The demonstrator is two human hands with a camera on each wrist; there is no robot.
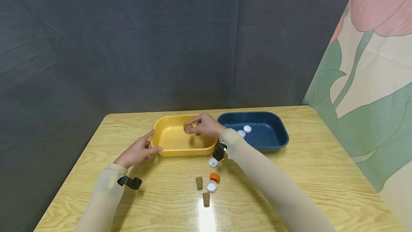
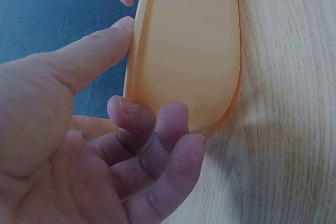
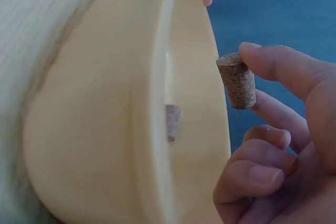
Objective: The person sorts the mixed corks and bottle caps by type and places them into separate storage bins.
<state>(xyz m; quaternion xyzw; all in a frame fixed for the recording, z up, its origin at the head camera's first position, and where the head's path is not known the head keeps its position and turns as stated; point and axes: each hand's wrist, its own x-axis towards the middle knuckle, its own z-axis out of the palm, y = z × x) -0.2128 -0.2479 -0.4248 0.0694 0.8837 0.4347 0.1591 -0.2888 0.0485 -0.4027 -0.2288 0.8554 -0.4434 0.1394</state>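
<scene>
The right hand grasps one cork between thumb and forefinger, positioned over the yellow tray; its remaining fingers are curled. The left hand is not clenched: its thumb and forefinger extend against the left end of the tray's rim, with the other fingers loosely bent. A second cork lies inside the yellow tray. The blue tray stands just to the right and contains two white caps. The right sleeve crosses the near left corner of the blue tray and obstructs part of it from the head view. On the table, in front of the yellow tray, are two loose corks, an orange cap, a white cap touching or just beside it, and another white cap near the right wrist strap.
</scene>
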